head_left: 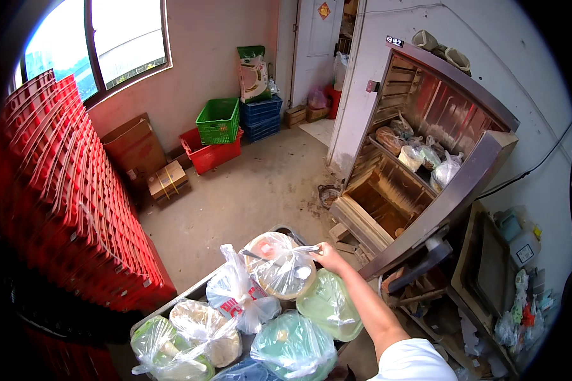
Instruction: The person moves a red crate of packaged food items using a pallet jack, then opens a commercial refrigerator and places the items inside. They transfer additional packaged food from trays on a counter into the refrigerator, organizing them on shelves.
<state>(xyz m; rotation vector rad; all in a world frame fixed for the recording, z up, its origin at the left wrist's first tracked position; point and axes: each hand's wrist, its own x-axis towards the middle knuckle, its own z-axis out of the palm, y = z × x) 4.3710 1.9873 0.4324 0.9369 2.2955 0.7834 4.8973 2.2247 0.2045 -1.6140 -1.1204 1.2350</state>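
My right hand (328,258) is closed on the gathered neck of a clear plastic bag (279,263), which wraps a round, pale tub with something reddish inside. This bag sits at the far end of a metal tray (183,294) in front of me. Around it on the tray are a white knotted bag with red print (240,295), a light green bagged container (327,305), a teal bagged container (292,346), a cream-coloured bagged tub (203,327) and a green bagged tub (162,346). My left hand is not in view.
An open steel cabinet (419,133) at the right holds several bagged items on its shelf. Tall stacked red crates (76,190) line the left. Beyond are a green crate (218,120), a red bin (213,155), blue crates (261,117) and cardboard boxes (168,180).
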